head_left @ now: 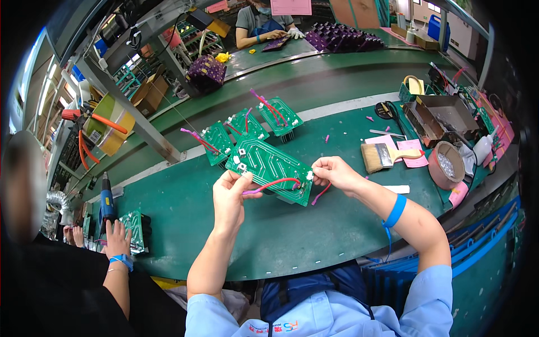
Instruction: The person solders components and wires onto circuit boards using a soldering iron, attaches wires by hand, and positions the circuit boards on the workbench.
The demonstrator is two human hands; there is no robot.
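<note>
in the head view, a flat green rectangular circuit board (pixel 269 167) with white traces is held up just above the dark green work mat (pixel 269 236), between both hands. its long axis runs from upper left to lower right, tilted across the picture. the left hand (pixel 230 197) sits at the board's lower left edge, fingers closed in a pinch on a thin red wire (pixel 275 183) with a purple end; that wire arcs rightward across the board's near edge. the right hand (pixel 334 171) is at the board's right end, thumb and fingers closed on the corner where the wire meets the board, with a second short red wire (pixel 321 194) hanging below it. so the wire's free end lies toward the left hand and its fixed end toward the right hand. a blue wrist strap (pixel 396 210) circles the right forearm.

behind, three more green boards with red and purple leads (pixel 247 126) rest on the mat. to the right lie a wooden-handled paintbrush (pixel 387 155), pink paper slips (pixel 412 160) and a round brown tub of small metal parts (pixel 446 164). at lower left another person's hand (pixel 116 238) rests by a blue power screwdriver (pixel 106 205).
</note>
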